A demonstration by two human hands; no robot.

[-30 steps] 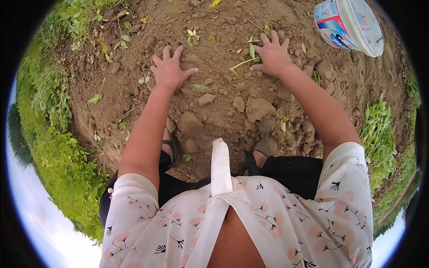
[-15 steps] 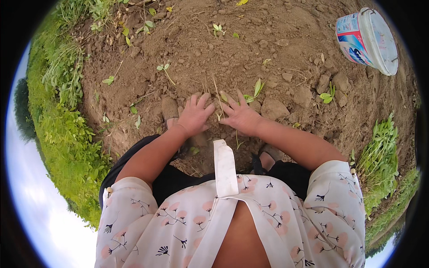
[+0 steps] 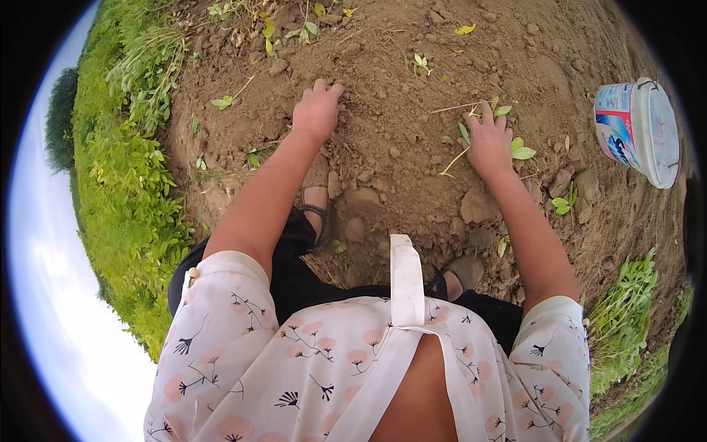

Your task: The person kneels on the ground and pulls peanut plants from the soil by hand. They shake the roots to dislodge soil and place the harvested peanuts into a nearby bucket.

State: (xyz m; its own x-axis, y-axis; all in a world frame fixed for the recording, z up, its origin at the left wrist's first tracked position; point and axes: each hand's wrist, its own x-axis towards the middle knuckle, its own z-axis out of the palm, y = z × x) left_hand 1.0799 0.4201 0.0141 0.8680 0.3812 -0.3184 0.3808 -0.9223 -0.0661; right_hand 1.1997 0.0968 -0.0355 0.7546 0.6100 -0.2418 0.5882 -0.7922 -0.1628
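A wide patch of dry, crumbly brown soil (image 3: 412,169) is filling the middle of the scene, lumpy with hard clods and small stones. A band of dense green weeds (image 3: 125,199) is curving along its left edge. At the far right a round plastic bucket (image 3: 639,131), white with a coloured printed wrap, is lying tilted on the dirt. A blocky clod (image 3: 477,206) is sitting near the right wrist. The left hand (image 3: 317,110) is pressing palm-down on the soil at the far left, its fingers lying close together and curled into the crumbs. The right hand (image 3: 489,141) is resting flat, fingers spread apart, touching a thin pale stem with small green leaves (image 3: 515,149) lying on the ground just beside it.
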